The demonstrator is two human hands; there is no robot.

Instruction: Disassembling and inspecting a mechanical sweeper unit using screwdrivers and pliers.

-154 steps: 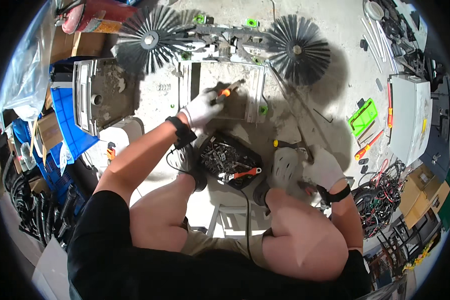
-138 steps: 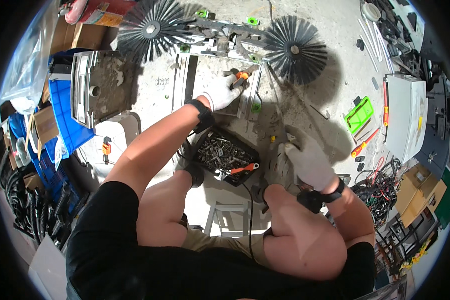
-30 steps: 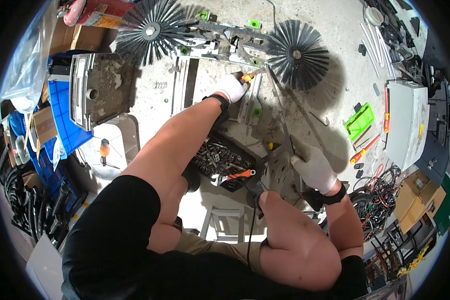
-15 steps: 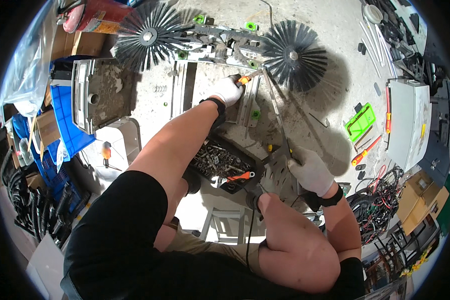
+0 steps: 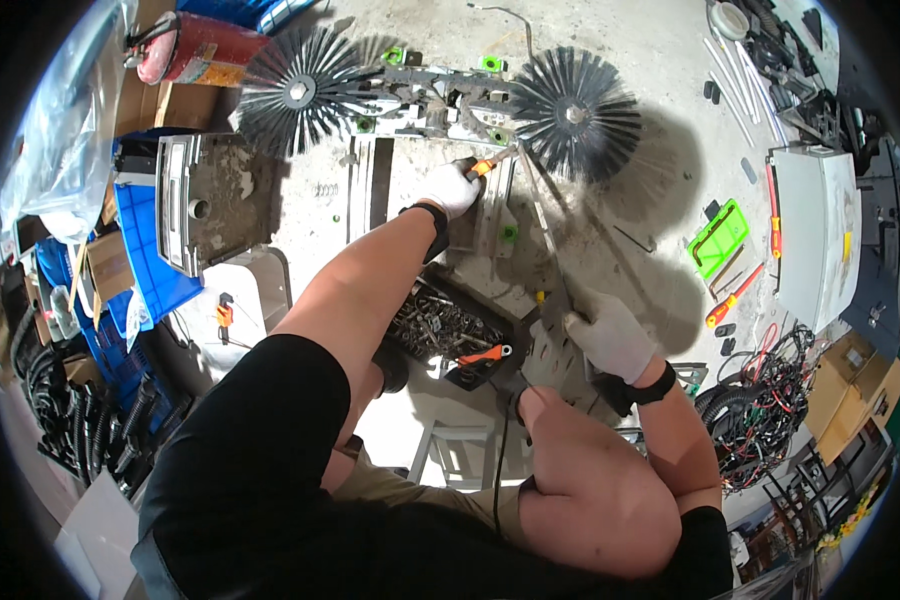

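Note:
In my white-gloved left hand (image 5: 450,189) is a hand tool with an orange-and-black handle (image 5: 484,167), fingers closed round it. Its metal end meets the tip of a long thin bar (image 5: 542,210), close to the right brush. That bar runs down to a dark slotted metal plate (image 5: 550,350) by my knees. My right hand (image 5: 613,338), also gloved, grips the plate's right edge. Left of the plate lies a black tray (image 5: 511,330) full of loose screws and small metal parts, with an orange-handled wrench (image 5: 485,355) on top.
A metal frame (image 5: 440,100) with a left round black brush (image 5: 298,92) and a right one (image 5: 574,115) lies ahead. A green hex-key case (image 5: 718,240), screwdriver (image 5: 735,296) and grey box (image 5: 816,245) are right. Left stand a dirty metal housing (image 5: 225,200) and blue crate (image 5: 150,250).
The view has shifted slightly. Both hands keep their grips, and the plate and bar have moved a little toward the left.

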